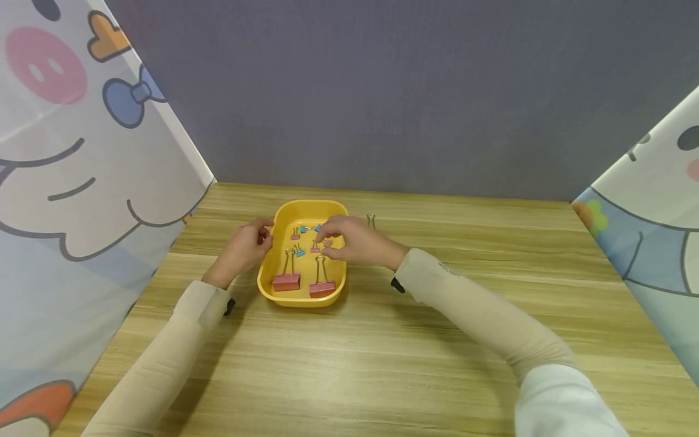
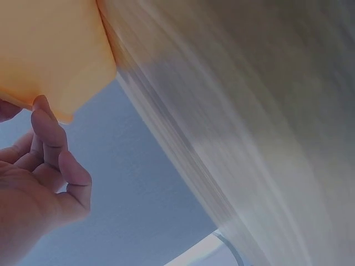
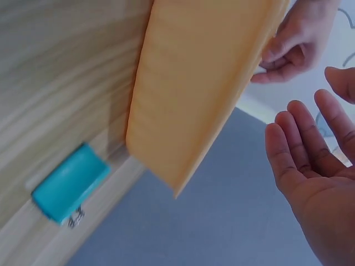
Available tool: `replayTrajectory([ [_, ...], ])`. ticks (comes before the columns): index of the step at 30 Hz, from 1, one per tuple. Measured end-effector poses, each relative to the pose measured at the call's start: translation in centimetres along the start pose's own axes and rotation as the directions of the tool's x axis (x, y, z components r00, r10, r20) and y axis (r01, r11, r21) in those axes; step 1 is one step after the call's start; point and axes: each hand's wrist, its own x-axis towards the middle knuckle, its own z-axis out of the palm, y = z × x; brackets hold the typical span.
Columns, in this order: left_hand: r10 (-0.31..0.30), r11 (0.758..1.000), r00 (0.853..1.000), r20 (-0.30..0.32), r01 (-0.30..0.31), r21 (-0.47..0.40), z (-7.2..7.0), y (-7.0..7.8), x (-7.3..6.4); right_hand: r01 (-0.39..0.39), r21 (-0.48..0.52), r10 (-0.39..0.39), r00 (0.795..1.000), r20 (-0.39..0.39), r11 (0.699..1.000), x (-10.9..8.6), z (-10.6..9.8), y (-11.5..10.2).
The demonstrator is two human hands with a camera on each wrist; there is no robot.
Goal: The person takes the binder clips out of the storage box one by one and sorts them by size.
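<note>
A yellow tray (image 1: 306, 301) holds several binder clips. Two large pink binder clips, one at left (image 1: 286, 282) and one at right (image 1: 322, 289), lie toward its near end. Smaller pink and blue clips, among them a small blue clip (image 1: 300, 251) and a small pink clip (image 1: 295, 234), lie farther in. My left hand (image 1: 246, 246), fingers loosely bent, touches the tray's left rim. Over the tray's right side reaches my right hand (image 1: 355, 241), thumb and index finger apart above the small clips. In the right wrist view, its fingers (image 3: 299, 138) look relaxed, with no clip visible between them.
On the wooden table (image 1: 437, 364), right of the tray, lies a large teal binder clip (image 3: 72, 183); the head view shows only its wire handles (image 1: 371, 221) behind my right hand. A grey panel (image 1: 382, 97) rises behind the table, with cartoon-printed cloth (image 1: 109, 182) at both sides.
</note>
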Motion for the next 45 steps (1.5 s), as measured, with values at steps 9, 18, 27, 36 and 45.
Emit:
replayTrajectory([
  [9, -0.004, 1.000, 1.000, 0.001, 0.004, -0.013, 0.0, 0.1, -0.1, -0.022, 0.044, 0.015, 0.990, 0.141, 0.999, 1.5, 2.2, -1.0],
  [18, 0.017, 1.000, 1.000, 0.012, -0.017, -0.019, 0.1, 0.3, 0.3, -0.012, 0.043, 0.004, 0.983, 0.185, 0.999, 2.4, 3.8, -1.0],
  [27, 0.007, 1.000, 1.000, 0.004, -0.007, -0.010, 0.1, 0.3, 0.2, -0.087, -0.021, 0.090, 0.960, 0.267, 0.996, 3.5, 5.3, -1.3],
  [36, 0.007, 0.999, 1.000, 0.007, -0.007, -0.036, 0.1, 0.0, 0.1, -0.138, -0.034, 0.142, 0.932, 0.334, 0.990, 4.6, 6.4, -1.7],
  [45, 0.005, 1.000, 1.000, -0.001, -0.005, -0.026, 0.0, 0.0, -0.1, -0.150, -0.166, 0.202, 0.908, 0.366, 0.975, 5.2, 6.8, -2.3],
])
